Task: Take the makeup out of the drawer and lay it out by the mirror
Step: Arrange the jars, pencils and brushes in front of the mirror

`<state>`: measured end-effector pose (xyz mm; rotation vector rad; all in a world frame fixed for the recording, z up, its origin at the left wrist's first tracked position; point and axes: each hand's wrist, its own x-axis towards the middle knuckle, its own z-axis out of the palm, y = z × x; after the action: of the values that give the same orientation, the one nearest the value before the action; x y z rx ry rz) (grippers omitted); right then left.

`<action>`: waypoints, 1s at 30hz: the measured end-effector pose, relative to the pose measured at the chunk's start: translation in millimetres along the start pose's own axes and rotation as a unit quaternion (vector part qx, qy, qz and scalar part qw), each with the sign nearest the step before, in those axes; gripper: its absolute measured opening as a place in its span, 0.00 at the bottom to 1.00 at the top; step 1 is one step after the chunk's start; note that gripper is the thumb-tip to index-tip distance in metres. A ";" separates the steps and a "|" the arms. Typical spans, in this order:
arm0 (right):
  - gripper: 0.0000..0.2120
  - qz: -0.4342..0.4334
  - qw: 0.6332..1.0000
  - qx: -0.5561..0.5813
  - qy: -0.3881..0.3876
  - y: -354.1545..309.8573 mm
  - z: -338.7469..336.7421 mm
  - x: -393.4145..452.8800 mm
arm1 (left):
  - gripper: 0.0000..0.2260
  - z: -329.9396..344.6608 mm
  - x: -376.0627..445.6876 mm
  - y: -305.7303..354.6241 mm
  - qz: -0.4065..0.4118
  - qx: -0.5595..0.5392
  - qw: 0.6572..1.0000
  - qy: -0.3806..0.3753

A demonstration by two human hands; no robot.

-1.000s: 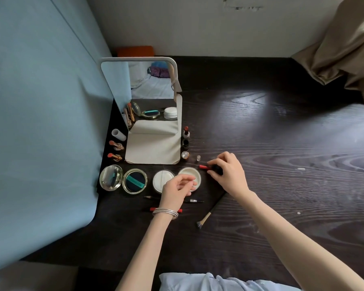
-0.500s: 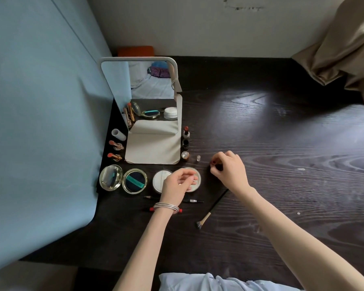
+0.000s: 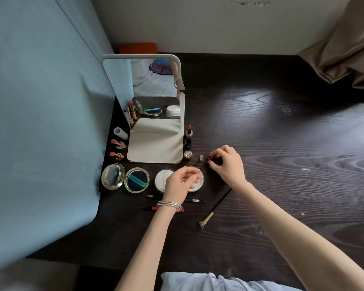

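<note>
Since a second ago, the red-tipped stick (image 3: 210,158) has been turned from lying flat, with its length showing, to being almost hidden inside the right hand (image 3: 227,164); the left hand (image 3: 182,181) has been shifted slightly farther over the white dish (image 3: 198,181).

Left to right: two uncapped lipsticks (image 3: 117,143) and one white tube (image 3: 120,132) are set between the blue sheet (image 3: 40,122) and the mirror (image 3: 143,89). In front of the mirror's base, four round pieces are lined in a row: a gold lid (image 3: 112,176), a dark compact (image 3: 137,180), a white puff (image 3: 162,179) and the white dish. The left hand is held above the last two with fingers loosely curled and nothing gripped; bangles (image 3: 169,205) are worn at its wrist. Below it, one thin pencil (image 3: 195,200) and one red pencil (image 3: 153,208) are laid flat. Right of the mirror base, three small items stand in a column (image 3: 188,141), with a tiny clear cap (image 3: 201,157) beside them. The right hand is curled down onto the table (image 3: 282,143), the stick pinched in its fingertips. One brush (image 3: 208,217) lies slanted under that forearm.
</note>
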<state>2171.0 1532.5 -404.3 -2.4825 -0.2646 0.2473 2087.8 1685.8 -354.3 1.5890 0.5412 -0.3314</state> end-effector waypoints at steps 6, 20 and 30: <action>0.05 0.004 1.000 0.008 0.001 0.7 1.2 -0.1 | 0.09 -0.6 -1.1 0.7 -0.002 0.004 1.000 -0.001; 0.09 -0.005 0.999 0.022 -0.022 2.4 -5.6 -3.6 | 0.07 -0.3 -0.5 2.8 -0.001 0.017 1.000 0.004; 0.07 -0.041 0.994 0.069 -0.070 34.8 -29.8 -34.9 | 0.09 10.8 -11.8 -3.3 0.006 -0.014 1.000 0.008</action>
<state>2149.0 1479.7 -397.9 -2.3159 -0.3934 0.3919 2077.2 1673.5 -352.1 1.5675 0.5463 -0.3022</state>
